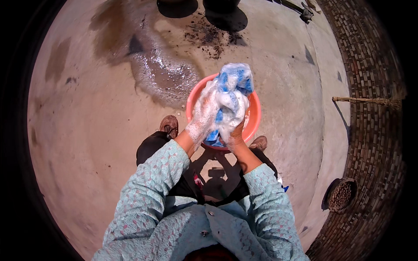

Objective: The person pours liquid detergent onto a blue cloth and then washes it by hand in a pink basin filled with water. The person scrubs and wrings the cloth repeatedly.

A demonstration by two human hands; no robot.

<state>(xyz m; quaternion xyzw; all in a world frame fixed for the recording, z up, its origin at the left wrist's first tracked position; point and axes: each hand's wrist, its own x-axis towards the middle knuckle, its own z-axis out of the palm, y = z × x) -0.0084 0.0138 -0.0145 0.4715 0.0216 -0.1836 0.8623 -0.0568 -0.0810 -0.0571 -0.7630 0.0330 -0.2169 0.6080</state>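
Observation:
A blue cloth (247, 84), thick with white suds, is bunched up over an orange-pink basin (257, 114) on the ground between my feet. My left hand (203, 114) grips the cloth from its left side, with foam covering most of the fingers. On the lower right of the bundle, my right hand (234, 134) is closed around it, its fingers partly hidden by suds. More blue fabric hangs down into the near side of the basin. How much water the basin holds is hidden by the cloth and my hands.
Beyond the basin, a wet sudsy patch (163, 76) spreads over the concrete, with scattered dark dirt (211, 37) beside it. Dark round containers (221, 5) stand at the top. To the right are a straw broom (365, 100), a basket (327, 198) of small brown lumps and brickwork (370, 143).

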